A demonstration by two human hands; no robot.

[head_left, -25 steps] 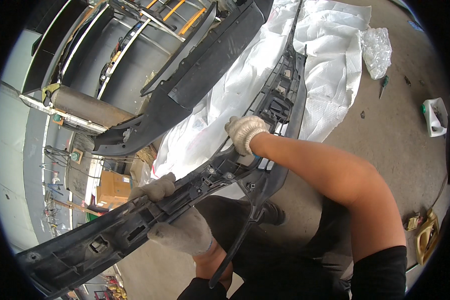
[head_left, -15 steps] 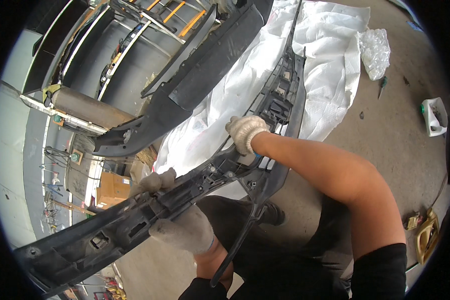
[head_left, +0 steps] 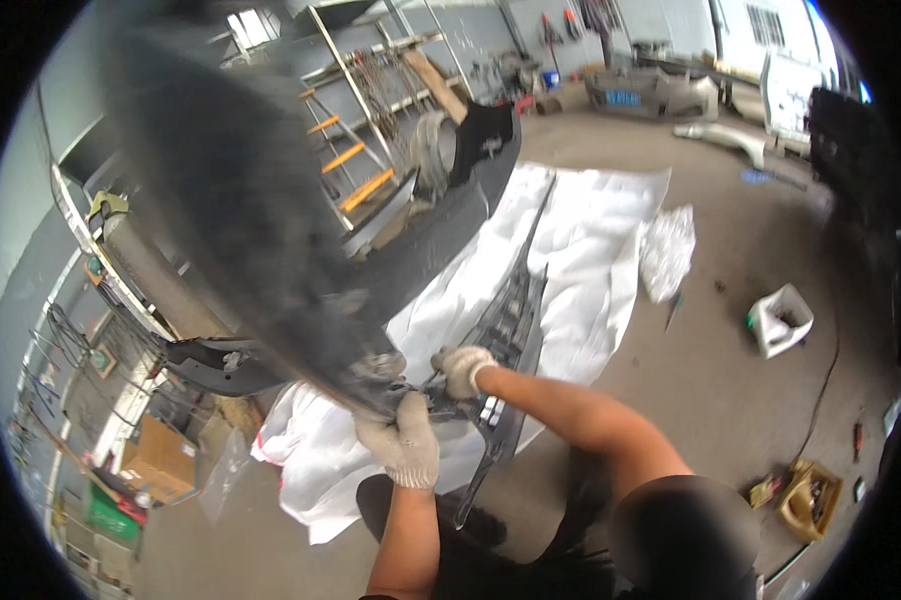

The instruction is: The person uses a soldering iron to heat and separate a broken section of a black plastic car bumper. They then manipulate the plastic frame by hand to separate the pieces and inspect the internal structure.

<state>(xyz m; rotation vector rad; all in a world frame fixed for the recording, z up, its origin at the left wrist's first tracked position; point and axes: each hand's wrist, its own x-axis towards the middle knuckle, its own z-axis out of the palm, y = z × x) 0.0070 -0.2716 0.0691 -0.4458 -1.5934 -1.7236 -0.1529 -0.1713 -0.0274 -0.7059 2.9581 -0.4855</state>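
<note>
A long black plastic car bumper (head_left: pixel 236 220) rises steeply at the left, its upper part smeared by motion and close to the view. My left hand (head_left: pixel 406 445), in a pale knit glove, is closed on its lower edge near the middle. Just right of that, my right hand (head_left: pixel 463 370), gloved too, grips the open grille section, with its fingers partly hidden. From there the bumper's slotted far part stretches away over a crumpled white sheet (head_left: pixel 596 220). A thin black strut hangs down toward my legs.
Another black bumper (head_left: pixel 436 235) stands behind, by a metal rack with an orange-stepped ladder (head_left: pixel 346 160). Clear plastic wrap (head_left: pixel 667 255), a screwdriver (head_left: pixel 674 312), a cut white jug (head_left: pixel 783 320) and a gold-coloured container (head_left: pixel 811 500) lie right. A cardboard box (head_left: pixel 161 460) is at left.
The bumper's left end has swung up from the lower left to the upper left. My left hand has turned upright and come closer to the right hand. The view has tilted up.
</note>
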